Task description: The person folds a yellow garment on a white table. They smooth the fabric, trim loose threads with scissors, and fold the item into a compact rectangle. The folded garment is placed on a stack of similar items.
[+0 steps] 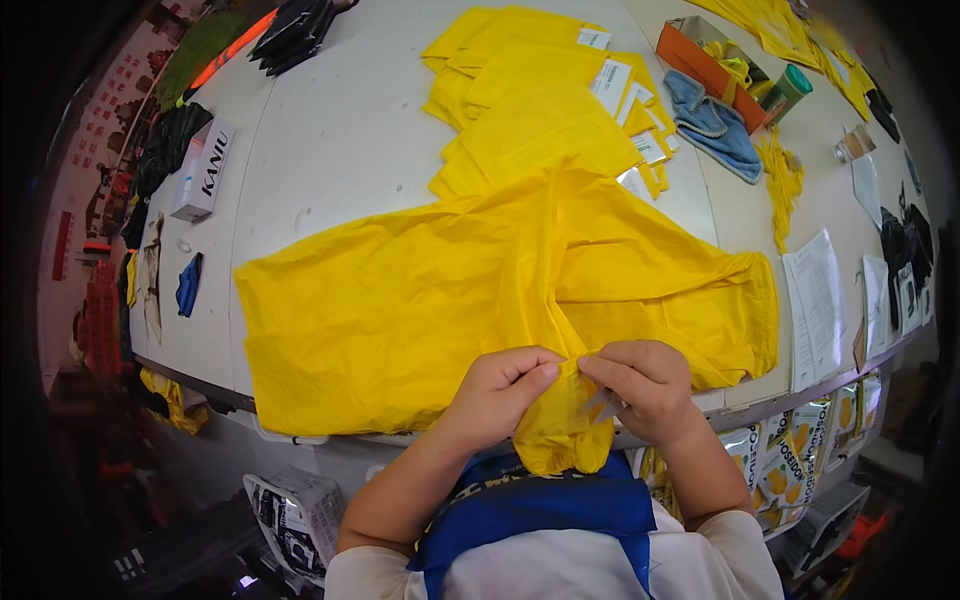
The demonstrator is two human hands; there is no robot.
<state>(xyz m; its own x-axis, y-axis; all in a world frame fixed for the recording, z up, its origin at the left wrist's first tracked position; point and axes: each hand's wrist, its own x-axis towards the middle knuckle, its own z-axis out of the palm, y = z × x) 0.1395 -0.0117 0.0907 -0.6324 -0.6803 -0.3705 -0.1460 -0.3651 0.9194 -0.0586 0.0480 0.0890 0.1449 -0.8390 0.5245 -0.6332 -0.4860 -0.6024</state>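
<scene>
A large yellow garment (390, 310) of thin, smooth fabric lies spread across the near part of the table, with creases along its middle. Its near end hangs over the table edge in front of my blue apron (540, 510). My left hand (500, 395) is closed, pinching the fabric's edge between thumb and fingers. Close beside it, my right hand (645, 390) pinches the same edge with thumb and forefinger. Below the right fingers shows a small greyish piece, blurred, and I cannot tell what it is.
Folded yellow garments with white labels (540, 110) lie in a heap behind. At right are an orange box (705, 75), a blue cloth (710, 125), a green-topped container (790, 90) and paper sheets (815, 310). A white box (203, 168) stands left; black bags (297, 30) lie far back.
</scene>
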